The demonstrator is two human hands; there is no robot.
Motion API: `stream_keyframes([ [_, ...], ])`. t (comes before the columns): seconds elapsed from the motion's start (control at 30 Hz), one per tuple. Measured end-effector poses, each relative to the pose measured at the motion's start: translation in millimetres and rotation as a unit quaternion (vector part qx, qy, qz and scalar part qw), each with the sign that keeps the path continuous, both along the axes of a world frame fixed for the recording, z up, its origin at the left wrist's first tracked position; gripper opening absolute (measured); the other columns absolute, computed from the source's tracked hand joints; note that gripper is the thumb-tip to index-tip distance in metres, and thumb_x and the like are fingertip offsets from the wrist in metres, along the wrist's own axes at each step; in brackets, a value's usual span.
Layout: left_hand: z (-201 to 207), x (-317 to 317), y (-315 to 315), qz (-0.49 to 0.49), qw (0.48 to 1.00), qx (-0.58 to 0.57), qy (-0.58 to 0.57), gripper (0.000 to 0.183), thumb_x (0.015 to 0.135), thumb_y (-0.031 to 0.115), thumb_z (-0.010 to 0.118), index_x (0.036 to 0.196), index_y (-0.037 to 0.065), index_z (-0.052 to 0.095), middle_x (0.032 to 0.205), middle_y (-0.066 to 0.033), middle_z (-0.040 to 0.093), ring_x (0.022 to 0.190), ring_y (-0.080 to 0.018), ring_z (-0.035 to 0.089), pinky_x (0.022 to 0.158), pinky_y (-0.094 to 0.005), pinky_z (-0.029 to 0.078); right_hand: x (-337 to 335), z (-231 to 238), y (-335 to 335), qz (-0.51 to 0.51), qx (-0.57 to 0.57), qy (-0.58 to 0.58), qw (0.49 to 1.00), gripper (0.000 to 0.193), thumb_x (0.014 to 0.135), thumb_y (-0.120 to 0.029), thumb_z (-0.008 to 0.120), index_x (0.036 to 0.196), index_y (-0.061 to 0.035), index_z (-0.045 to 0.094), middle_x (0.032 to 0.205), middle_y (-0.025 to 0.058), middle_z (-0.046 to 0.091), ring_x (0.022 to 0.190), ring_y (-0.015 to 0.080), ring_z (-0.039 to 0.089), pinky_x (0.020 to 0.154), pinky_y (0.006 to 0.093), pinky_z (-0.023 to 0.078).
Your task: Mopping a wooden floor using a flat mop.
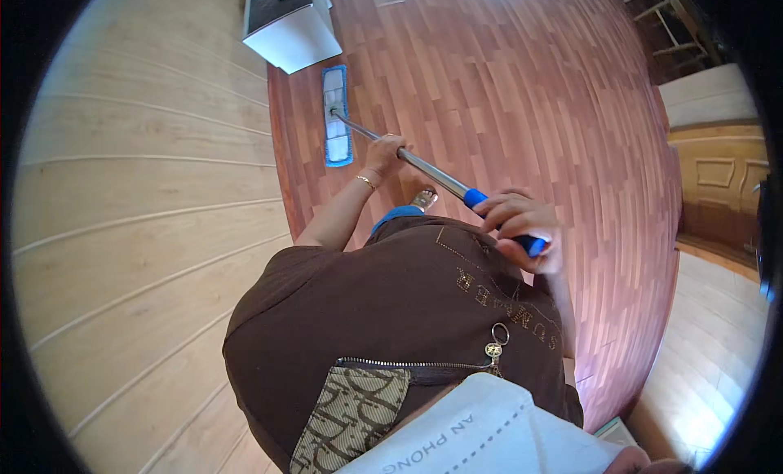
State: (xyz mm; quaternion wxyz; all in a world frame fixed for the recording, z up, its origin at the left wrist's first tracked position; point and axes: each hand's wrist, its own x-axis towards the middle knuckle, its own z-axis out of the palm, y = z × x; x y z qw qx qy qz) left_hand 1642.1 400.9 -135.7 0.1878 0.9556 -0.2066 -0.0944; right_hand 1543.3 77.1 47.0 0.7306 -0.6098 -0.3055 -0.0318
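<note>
A flat mop with a metal pole [436, 175] runs slantwise in front of me. My left hand [385, 154] is wrapped round the pole partway down, a bracelet on its wrist. Higher up, my right hand [522, 225] grips the blue handle [475, 198] at the pole's end. The flat mop head [335, 139], pale on top with a blue fringe, lies on the wooden floor ahead and to the left. Its long side runs roughly along the left wall.
A white box-shaped unit with a dark top [298, 46] stands just beyond the mop head. The pale panelled wall [155, 172] rises close on my left. My sandalled foot [424, 199] is on the wood-patterned floor [506, 107]. A wooden door [718, 176] and dark racks [669, 25] are at the right.
</note>
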Motion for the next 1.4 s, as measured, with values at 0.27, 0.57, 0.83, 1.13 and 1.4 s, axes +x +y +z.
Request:
stream_keyframes([
  [0.27,13.8,-55.7,131.9,0.049,0.998,-0.007,-0.044,0.03,0.088,0.029,0.059,0.069,0.005,0.057,0.073,-0.0184,0.06,0.074,-0.038,0.059,0.065,-0.0468,0.045,-36.5,17.8,115.5,0.097,-0.061,0.018,0.993,0.009,0.078,-0.006,0.068,0.083,-0.0086,0.061,0.089,0.0081,0.069,0.105,0.0318,0.064,0.099,0.0496,0.035],
  [0.57,29.5,-155.6,223.2,0.172,0.982,-0.03,-0.076,0.035,0.086,0.033,0.062,0.064,0.006,0.056,0.071,-0.0173,0.059,0.075,-0.0391,0.059,0.066,-0.0505,0.046,-93.2,48.7,204.7,0.132,-0.064,0.079,0.986,0.008,0.082,-0.006,0.068,0.078,-0.0044,0.061,0.087,0.0064,0.067,0.104,0.0278,0.063,0.1,0.045,0.039],
  [0.83,50.4,-201.3,287.4,0.166,0.98,-0.062,-0.085,0.029,0.085,0.026,0.064,0.066,0.005,0.056,0.071,-0.0187,0.058,0.075,-0.0398,0.058,0.068,-0.0489,0.045,-150.8,75.5,277.3,0.095,-0.043,0.13,0.986,0.01,0.082,-0.004,0.068,0.078,-0.002,0.059,0.084,0.0075,0.065,0.103,0.0268,0.062,0.095,0.0425,0.043],
  [1.13,40.7,-162.8,243.3,0.016,0.993,-0.112,-0.044,0.028,0.081,0.027,0.067,0.066,0.005,0.059,0.07,-0.017,0.058,0.073,-0.0368,0.059,0.065,-0.0468,0.045,-175.5,133.6,265.5,0.006,-0.161,-0.034,0.986,0.015,0.078,-0.006,0.072,0.077,-0.0076,0.057,0.081,0.0077,0.069,0.095,0.0302,0.069,0.082,0.0425,0.047],
  [1.4,36.3,-157.7,139.0,-0.093,0.954,-0.282,0.035,0.039,0.08,0.036,0.07,0.06,0.007,0.054,0.063,-0.0162,0.055,0.062,-0.0362,0.056,0.054,-0.0439,0.042,-202.1,186.1,233.3,-0.012,-0.218,-0.186,0.958,0.032,0.068,-0.029,0.084,0.078,-0.0089,0.062,0.075,0.0037,0.067,0.08,0.0242,0.071,0.067,0.0362,0.052],
])
